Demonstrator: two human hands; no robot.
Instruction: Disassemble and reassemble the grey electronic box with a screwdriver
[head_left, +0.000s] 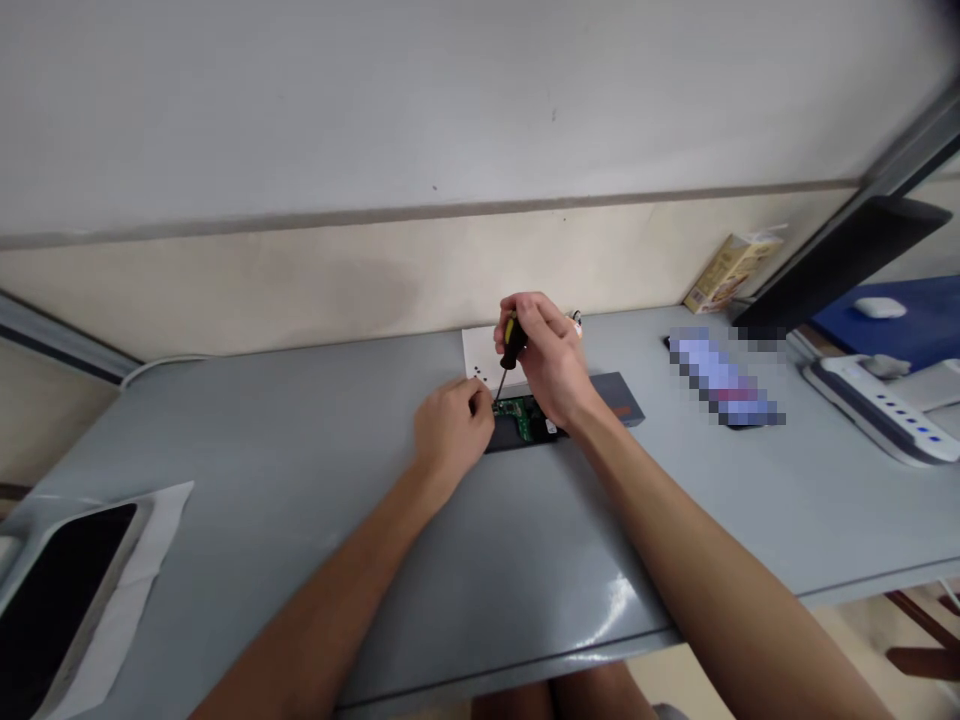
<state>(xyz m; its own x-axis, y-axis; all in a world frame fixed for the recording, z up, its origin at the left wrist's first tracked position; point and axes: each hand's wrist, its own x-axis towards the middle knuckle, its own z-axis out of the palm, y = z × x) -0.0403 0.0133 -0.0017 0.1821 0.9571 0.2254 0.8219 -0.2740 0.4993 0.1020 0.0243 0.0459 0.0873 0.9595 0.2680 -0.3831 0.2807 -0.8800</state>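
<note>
My right hand (549, 350) is closed around the black and yellow handle of a screwdriver (513, 343), held steeply with its tip down. The tip meets the left part of a green circuit board (523, 424) set in a dark, flat device (504, 436) on the table. At the device's left end is my left hand (454, 425), its fingers curled in close to the screwdriver tip. Whatever those fingers grip is hidden. Behind the device lies a white sheet of paper (480, 350) with several small dark pieces, which look like screws, on it.
A dark grey flat panel (619, 398) lies right of the device. Farther right are a blurred-out phone (720, 380), a white power strip (885, 410) and a yellow carton (731, 272) against the wall. At the left, a black-screened tablet-like object (67, 590) rests on white paper.
</note>
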